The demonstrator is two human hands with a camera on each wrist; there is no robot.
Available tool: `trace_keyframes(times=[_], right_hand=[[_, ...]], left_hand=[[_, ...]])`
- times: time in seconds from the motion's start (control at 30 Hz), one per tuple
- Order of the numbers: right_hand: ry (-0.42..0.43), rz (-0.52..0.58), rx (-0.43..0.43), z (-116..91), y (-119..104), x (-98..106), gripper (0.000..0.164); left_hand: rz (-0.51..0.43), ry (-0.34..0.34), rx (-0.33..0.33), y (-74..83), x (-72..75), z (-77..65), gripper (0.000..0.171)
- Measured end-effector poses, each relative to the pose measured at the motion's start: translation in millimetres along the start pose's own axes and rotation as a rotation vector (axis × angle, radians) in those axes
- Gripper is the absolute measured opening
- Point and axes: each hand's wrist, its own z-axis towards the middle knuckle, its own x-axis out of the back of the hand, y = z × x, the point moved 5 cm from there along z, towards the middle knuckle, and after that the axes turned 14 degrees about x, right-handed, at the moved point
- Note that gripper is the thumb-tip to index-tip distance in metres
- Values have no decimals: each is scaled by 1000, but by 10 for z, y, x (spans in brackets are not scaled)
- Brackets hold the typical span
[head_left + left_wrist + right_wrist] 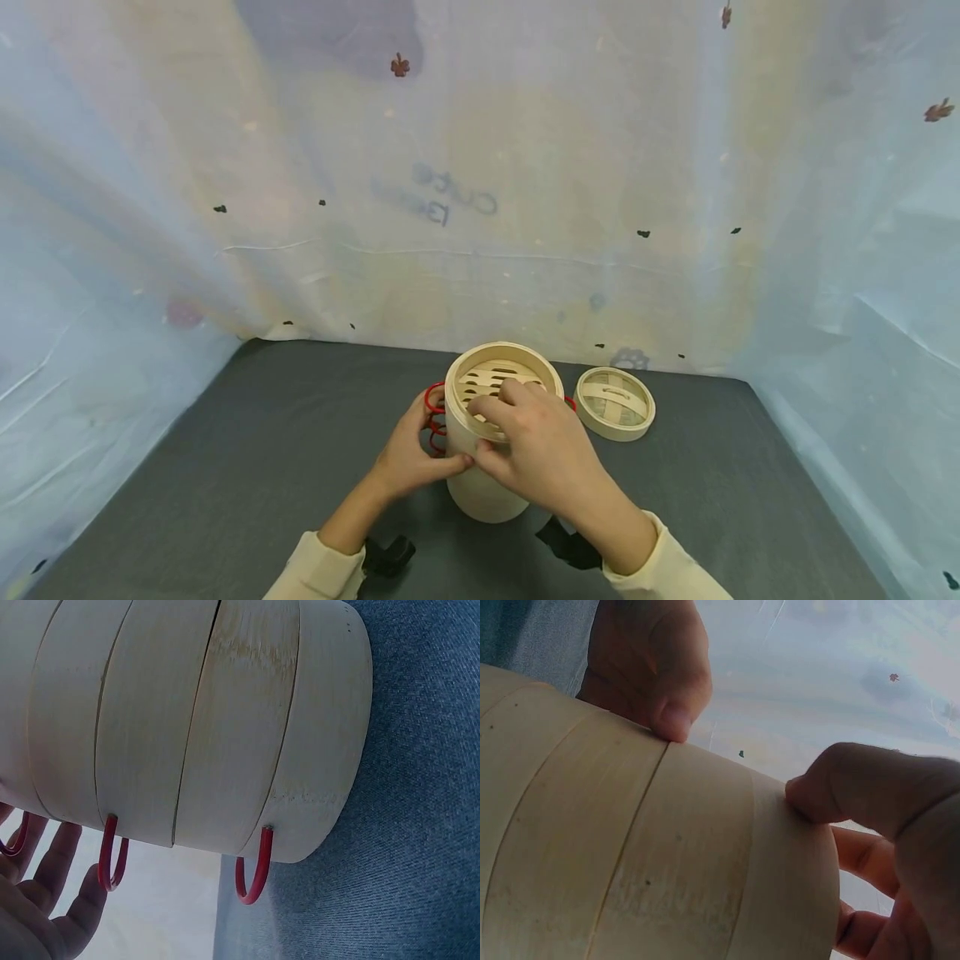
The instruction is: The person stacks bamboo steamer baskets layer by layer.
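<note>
A tall stack of round bamboo steamer baskets (483,496) stands upright on the dark surface, with slots showing in the floor of the top basket (491,373). Red ring handles (259,874) stick out from its sides. My left hand (405,450) grips the stack's left side, thumb on the front wall; in the left wrist view its fingers (52,874) lie by the upper handles. With my right hand (547,446) I pinch the near rim of the top basket, thumb (821,799) outside and fingers over the inside.
To the right of the stack a bamboo steamer lid (615,404) with a woven top lies on the dark grey cloth (262,467). Pale plastic sheeting (525,208) hangs behind and along both sides. Black straps (390,554) are near both wrists.
</note>
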Motion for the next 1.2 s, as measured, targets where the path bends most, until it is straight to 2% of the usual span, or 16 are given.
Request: trace_keyframes(times=[0.33,0.77,1.2], right_hand=[[-6,41,-8,7,47,89,25],[16,83,0,-28,194,200,48],[48,51,-2,-111,384,336,51]], left_hand=[[16,-8,-6,-25,4,1,81],[-24,-41,-17,-40,10,-6,80],[-2,-29,-23,-65,-3,35,78]])
